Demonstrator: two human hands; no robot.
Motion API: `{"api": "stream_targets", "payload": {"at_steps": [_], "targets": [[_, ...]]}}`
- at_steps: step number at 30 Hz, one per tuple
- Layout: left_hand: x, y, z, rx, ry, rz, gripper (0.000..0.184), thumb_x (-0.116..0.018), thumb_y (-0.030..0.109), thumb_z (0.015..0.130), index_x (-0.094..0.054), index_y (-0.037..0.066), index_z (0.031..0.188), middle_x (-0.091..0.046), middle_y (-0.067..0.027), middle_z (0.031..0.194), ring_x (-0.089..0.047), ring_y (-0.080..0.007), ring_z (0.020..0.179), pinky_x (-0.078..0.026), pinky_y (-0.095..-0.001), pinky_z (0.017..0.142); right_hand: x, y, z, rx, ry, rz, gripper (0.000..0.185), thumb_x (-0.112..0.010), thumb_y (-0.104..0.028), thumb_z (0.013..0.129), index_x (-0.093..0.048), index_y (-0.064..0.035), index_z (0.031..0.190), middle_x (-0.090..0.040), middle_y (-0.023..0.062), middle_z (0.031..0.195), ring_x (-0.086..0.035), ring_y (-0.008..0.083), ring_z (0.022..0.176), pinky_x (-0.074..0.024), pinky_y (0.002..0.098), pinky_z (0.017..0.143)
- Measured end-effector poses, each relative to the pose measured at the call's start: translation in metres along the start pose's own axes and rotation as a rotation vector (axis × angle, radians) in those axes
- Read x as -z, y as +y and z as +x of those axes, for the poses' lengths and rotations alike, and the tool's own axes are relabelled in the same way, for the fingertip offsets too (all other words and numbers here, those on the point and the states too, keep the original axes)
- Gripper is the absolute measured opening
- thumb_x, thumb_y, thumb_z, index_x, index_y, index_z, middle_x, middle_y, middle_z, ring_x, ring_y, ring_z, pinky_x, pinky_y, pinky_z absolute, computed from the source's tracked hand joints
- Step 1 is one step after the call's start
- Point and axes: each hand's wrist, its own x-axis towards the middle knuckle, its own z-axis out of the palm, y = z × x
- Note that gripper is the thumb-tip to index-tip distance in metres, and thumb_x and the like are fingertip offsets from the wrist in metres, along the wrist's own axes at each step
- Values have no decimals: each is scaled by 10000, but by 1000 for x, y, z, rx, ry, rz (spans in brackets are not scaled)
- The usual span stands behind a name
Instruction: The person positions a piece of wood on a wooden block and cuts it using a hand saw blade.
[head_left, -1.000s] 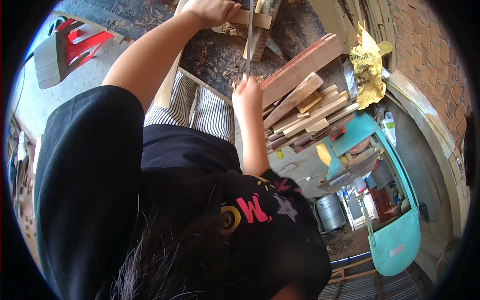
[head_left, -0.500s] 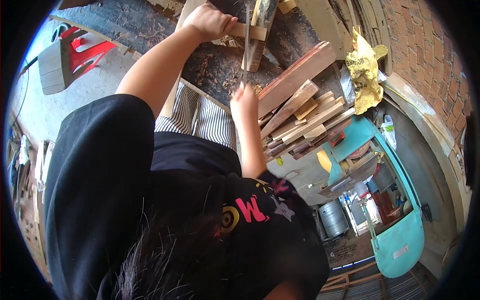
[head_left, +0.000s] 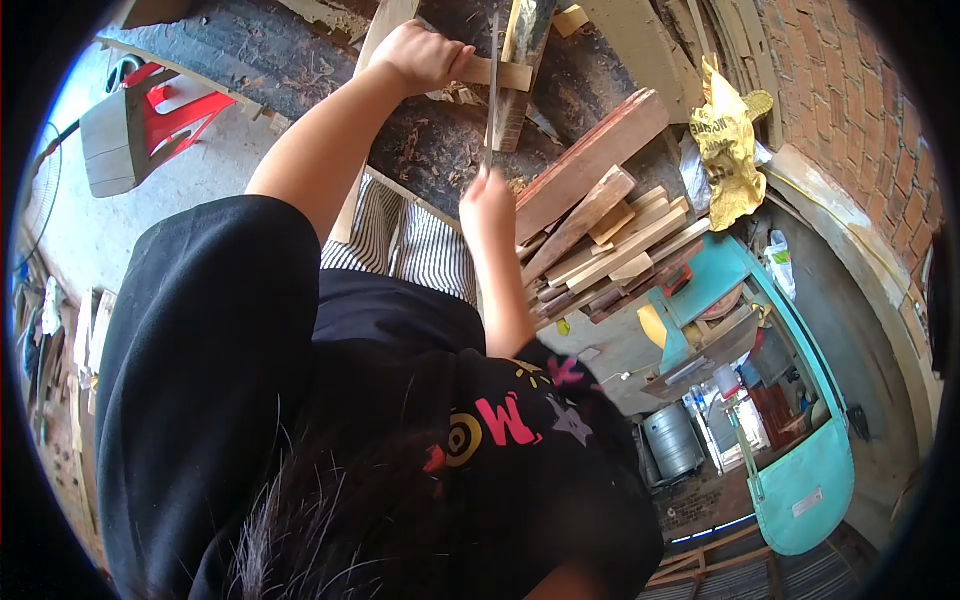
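My left hand (head_left: 425,58) is closed over a short light wooden strip (head_left: 505,75), pressing it down at the workbench. The strip's free end sticks out to the right of my knuckles. My right hand (head_left: 488,205) is closed in a fist around the near end of a saw (head_left: 492,120), its handle hidden by the fingers. The thin metal blade shows nearly edge-on, pointing away from me and crossing the strip just right of my left hand. Beyond the strip, a thicker wooden piece (head_left: 525,45) lies at a slant.
Wood shavings litter the dark workbench (head_left: 300,50). To the right lie a thick reddish plank (head_left: 590,165) and a pile of wooden offcuts (head_left: 625,245). A yellow bag (head_left: 727,150) rests near the brick wall (head_left: 850,110). A red stool (head_left: 175,110) and a turquoise machine (head_left: 805,490) stand on either side.
The whole view has shifted slightly, so the bench and both hands appear a little lower. Both hands keep their grips, and the saw stays across the strip.
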Motion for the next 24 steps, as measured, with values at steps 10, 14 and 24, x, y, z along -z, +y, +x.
{"api": "stream_targets", "payload": {"at_steps": [10, 14, 24], "targets": [[8, 0, 1, -14, -50, 10, 467, -394, 315, 939, -613, 112, 581, -583, -81, 509, -573, -270, 495, -465, -367, 608, 1, -19, 38, 206, 164, -6, 217, -425, -131, 921, -563, 23, 858, -608, 241, 675, -619, 393, 642, -496, 449, 542], [3, 1, 1, -19, -19, 11, 448, -396, 311, 938, -606, 116, 593, -579, -82, 508, -576, -270, 499, -463, -368, 605, 5, -2, 10, 163, 97, 5, 205, -436, -152, 916, -563, 9, 920, -620, 234, 715, -624, 390, 677, -503, 458, 582], [5, 2, 2, 16, -63, 3, 434, -389, 302, 939, -604, 113, 614, -599, -91, 548, -587, -289, 530, -471, -393, 614, 4, -18, 35, 180, 114, 29, 209, -443, -136, 913, -556, 36, 877, -612, 258, 735, -621, 403, 726, -492, 461, 610]]}}
